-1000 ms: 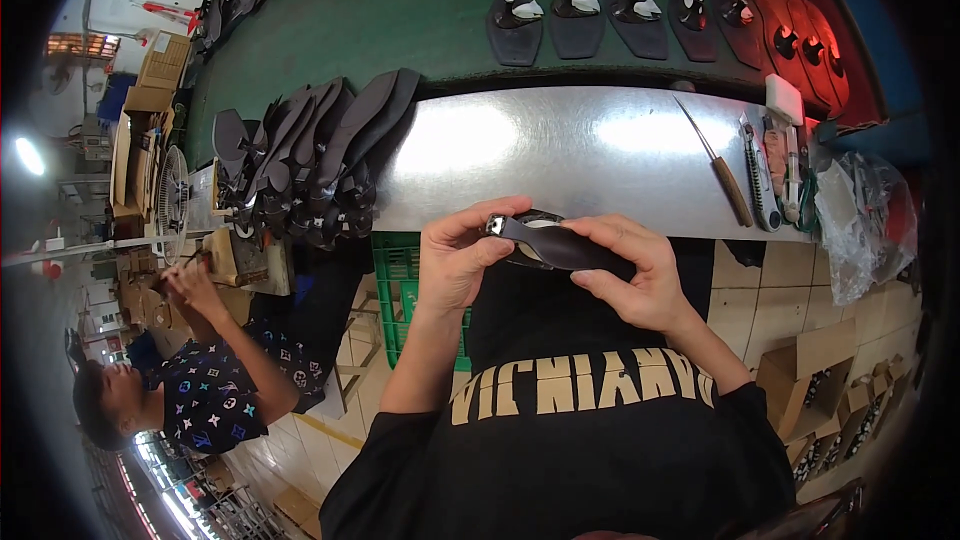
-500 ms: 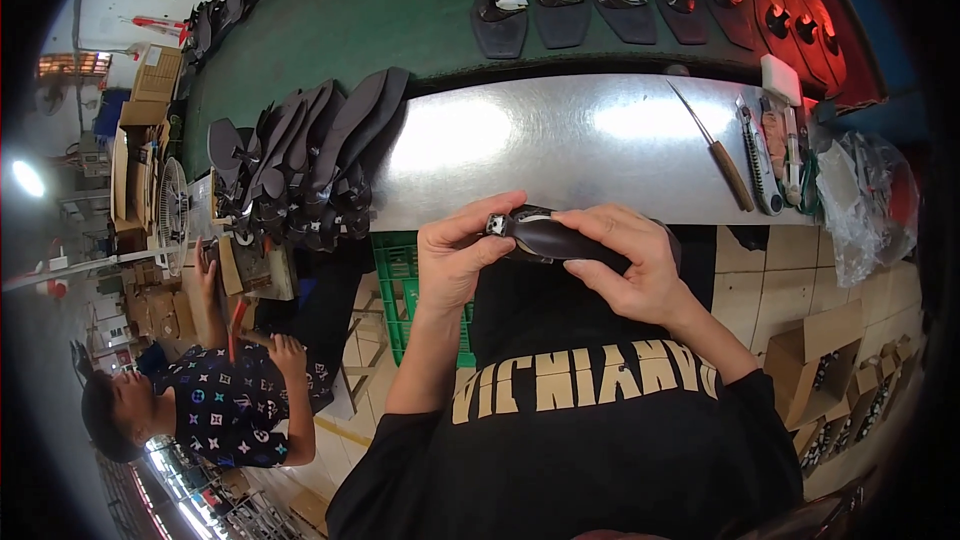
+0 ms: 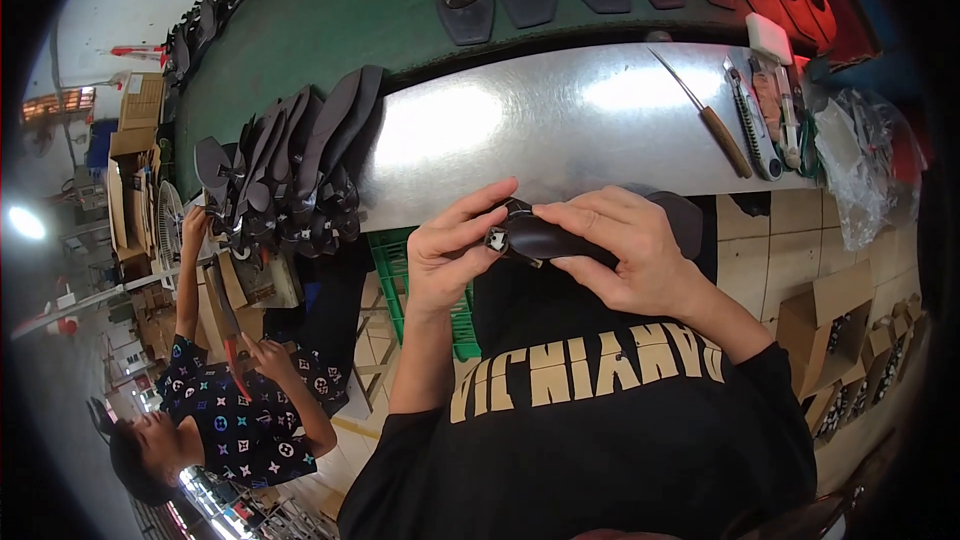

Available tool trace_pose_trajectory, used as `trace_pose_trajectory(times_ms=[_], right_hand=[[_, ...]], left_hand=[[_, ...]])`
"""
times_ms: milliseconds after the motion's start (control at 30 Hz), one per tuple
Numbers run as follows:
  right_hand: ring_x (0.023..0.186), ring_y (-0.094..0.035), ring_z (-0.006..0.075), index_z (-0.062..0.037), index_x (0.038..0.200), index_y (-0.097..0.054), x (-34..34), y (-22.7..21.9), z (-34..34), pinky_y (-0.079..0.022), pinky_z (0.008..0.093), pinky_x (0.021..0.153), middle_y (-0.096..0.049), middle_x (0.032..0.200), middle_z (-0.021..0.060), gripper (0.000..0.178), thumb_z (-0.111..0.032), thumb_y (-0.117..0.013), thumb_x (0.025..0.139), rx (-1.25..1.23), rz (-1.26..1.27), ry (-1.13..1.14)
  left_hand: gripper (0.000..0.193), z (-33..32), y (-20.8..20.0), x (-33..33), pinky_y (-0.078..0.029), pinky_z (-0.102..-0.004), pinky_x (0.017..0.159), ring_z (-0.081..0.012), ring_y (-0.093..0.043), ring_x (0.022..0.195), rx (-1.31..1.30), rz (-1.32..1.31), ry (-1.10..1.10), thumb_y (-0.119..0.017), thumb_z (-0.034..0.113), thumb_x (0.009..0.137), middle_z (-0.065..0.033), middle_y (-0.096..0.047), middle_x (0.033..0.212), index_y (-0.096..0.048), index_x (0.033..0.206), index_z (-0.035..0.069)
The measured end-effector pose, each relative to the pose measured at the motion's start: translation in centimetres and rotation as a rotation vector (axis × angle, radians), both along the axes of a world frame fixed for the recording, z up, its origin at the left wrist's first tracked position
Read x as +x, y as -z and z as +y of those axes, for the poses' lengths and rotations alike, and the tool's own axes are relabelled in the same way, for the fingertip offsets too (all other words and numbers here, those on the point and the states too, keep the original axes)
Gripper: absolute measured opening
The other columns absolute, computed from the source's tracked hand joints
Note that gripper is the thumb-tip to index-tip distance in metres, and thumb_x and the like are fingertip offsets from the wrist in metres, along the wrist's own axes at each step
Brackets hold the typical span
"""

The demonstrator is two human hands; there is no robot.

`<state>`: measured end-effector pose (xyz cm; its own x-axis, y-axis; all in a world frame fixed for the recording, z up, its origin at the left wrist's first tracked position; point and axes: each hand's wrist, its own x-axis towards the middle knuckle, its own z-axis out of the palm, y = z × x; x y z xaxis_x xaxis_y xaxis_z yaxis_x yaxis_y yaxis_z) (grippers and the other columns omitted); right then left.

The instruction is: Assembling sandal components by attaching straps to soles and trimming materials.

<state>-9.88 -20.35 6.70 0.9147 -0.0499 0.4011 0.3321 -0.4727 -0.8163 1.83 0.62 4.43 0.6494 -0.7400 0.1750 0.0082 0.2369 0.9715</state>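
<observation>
A dark sandal (image 3: 548, 239) is held in front of my chest, just off the metal table's front edge. My right hand (image 3: 645, 255) wraps round its middle, fingers on top and thumb below; the sole's wide end (image 3: 684, 225) shows beyond that hand. With thumb and fingers, my left hand (image 3: 437, 258) grips the narrow left end. A small shiny piece with a white patch (image 3: 496, 238) shows by the left fingertips; what it is I cannot tell. The straps are mostly hidden by my fingers.
On the metal table (image 3: 540, 130) lie a wooden-handled awl (image 3: 724, 140), a utility knife (image 3: 757, 135) and a plastic bag (image 3: 865, 160). A pile of dark sandals (image 3: 290, 165) is at left. Several soles line the green surface (image 3: 400, 10). A co-worker (image 3: 240, 400) stands at left.
My left fingers have shifted on the sandal's narrow end, and the sandal has turned slightly. The co-worker's far hand has reached up toward the sandal pile. The whole view has shifted a little.
</observation>
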Motion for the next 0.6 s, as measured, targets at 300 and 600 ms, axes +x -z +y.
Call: trace_pose_trajectory(times_ms=[300,600], right_hand=[[0.077,-0.061,0.0282,-0.0023,0.116,-0.061,-0.3,-0.1,-0.1,-0.048,0.0371,0.069,-0.062,0.089,0.0111,0.043,-0.01,-0.072,0.075,-0.118,0.052,0.007],[0.074,-0.06,0.0258,-0.0017,0.101,-0.066,-0.1,1.0,0.1,-0.047,0.0348,0.068,-0.061,0.081,0.01,0.025,-0.002,-0.066,0.076,0.114,0.215,0.006]], left_hand=[[0.043,-0.4,-0.7,-0.5,-0.048,-0.0277,0.092,-0.0264,-0.056,0.119,0.08,-0.1,0.04,-0.055,-0.015,0.074,-0.0294,-0.049,0.136,-0.065,0.115,-0.005],[0.05,-1.0,-0.6,-1.4,-0.054,-0.0258,0.085,-0.0229,-0.055,0.12,0.241,-0.008,-0.007,-0.046,-0.014,0.082,-0.0209,-0.049,0.14,-0.055,0.13,-0.003]])
